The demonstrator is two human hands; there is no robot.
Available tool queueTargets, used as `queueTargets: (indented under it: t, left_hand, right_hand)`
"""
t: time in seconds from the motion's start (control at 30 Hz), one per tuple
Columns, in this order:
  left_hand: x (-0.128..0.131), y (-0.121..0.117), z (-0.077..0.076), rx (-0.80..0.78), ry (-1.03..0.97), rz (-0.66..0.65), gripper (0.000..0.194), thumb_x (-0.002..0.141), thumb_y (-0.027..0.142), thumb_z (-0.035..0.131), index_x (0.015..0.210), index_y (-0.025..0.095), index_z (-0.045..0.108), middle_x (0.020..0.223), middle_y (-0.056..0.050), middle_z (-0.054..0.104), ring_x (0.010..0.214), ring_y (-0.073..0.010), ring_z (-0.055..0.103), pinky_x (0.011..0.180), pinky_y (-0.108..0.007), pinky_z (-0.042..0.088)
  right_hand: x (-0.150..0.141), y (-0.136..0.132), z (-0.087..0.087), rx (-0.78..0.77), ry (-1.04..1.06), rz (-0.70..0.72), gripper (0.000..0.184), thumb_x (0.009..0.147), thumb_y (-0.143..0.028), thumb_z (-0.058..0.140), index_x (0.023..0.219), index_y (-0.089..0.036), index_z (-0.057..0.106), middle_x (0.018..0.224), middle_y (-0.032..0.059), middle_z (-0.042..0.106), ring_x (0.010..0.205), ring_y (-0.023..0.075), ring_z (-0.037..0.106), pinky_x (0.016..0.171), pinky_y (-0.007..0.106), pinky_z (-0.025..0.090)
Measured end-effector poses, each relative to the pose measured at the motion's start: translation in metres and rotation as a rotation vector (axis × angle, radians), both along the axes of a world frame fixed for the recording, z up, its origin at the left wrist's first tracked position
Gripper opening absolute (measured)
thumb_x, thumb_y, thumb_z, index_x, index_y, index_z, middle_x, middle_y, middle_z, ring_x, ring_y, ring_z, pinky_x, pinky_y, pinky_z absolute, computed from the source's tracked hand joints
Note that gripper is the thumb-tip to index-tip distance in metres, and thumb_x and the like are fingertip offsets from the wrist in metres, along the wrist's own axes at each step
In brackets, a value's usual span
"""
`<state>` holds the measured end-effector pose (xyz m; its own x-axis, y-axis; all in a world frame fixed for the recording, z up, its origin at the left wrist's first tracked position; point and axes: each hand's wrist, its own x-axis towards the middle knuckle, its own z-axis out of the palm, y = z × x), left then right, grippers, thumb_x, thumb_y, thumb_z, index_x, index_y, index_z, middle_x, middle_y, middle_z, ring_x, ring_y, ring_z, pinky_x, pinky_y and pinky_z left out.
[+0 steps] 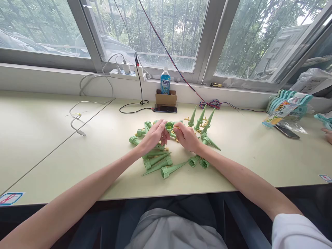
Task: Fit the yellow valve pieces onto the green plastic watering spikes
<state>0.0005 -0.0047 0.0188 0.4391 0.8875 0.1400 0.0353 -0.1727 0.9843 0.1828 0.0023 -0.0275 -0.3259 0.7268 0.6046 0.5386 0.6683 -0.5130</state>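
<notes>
A green plant watering spike (169,127) is held over the pile with its round threaded mouth facing me. My left hand (156,135) is closed around its left side. From the right, my right hand (187,135) pinches at its side with bent fingers; what lies under those fingertips is hidden. Several more green spikes with small yellow valves lie around and beneath my hands, among them one spike (172,169) nearest the table edge. Three spikes stand point-up beyond my right hand, including an upright spike (200,119). Another spike (210,141) lies beside my right wrist.
Behind the pile are a phone (165,109) on a cable, a cardboard box (166,99) and a blue bottle (165,81). A power strip (128,74) sits on the sill. At right lie teal hangers (302,103), another phone (286,131) and another person's hand (327,135).
</notes>
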Motion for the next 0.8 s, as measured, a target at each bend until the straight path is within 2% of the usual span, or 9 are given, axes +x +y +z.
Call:
queueTargets:
  t: [0.47,0.8]
  left_hand:
    - [-0.0009,0.0010,-0.0003,-0.006,-0.012,-0.014,0.034,0.093,0.055,0.045,0.089,0.021,0.048,0.062,-0.001,0.058,0.048,-0.0152,0.057,0.041,-0.024,0.039]
    - [-0.0032,0.0036,-0.0029,0.006,-0.018,-0.047,0.032,0.093,0.052,0.046,0.099,0.021,0.049,0.070,-0.001,0.059,0.052,-0.0148,0.058,0.041,-0.024,0.042]
  right_hand:
    - [-0.0006,-0.0012,0.0015,-0.005,0.002,-0.004,0.023,0.103,-0.036,0.033,0.094,-0.021,0.048,0.059,-0.0046,0.051,0.052,0.0098,0.046,0.055,0.022,0.034]
    - [0.0000,-0.0024,0.0028,-0.018,0.005,-0.001,0.025,0.103,-0.038,0.032,0.091,-0.021,0.046,0.059,-0.0043,0.051,0.052,0.0105,0.046,0.055,0.023,0.034]
